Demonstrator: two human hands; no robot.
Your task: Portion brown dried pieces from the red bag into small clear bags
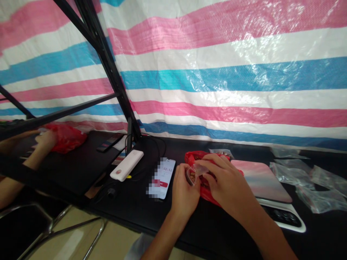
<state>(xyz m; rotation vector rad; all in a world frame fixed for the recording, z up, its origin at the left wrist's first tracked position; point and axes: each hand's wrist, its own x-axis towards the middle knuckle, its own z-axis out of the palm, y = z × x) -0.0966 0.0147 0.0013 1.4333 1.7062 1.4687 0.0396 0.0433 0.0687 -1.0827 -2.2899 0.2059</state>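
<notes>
In the head view, my left hand (185, 193) grips a small clear plastic bag (201, 169) with small brownish pieces inside. My right hand (231, 184) pinches the same little bag near its top edge. Both hands are closed, though some fingertips are hidden. Directly beneath them lies a red plastic bag (208, 196), its mouth spread, with brownish small items partly visible inside. Behind the right hand, another clear bag (219, 151) lies on the black table (151, 220).
Left of my hands are a phone (168, 177) showing a timer, a white power bank (127, 166) and cables. To the right lie a pinkish flat box (261, 180), a white device (294, 223) and several clear bags (320, 198). Past the black post (108, 68), another person's hand (46, 141) touches a red bag (70, 139).
</notes>
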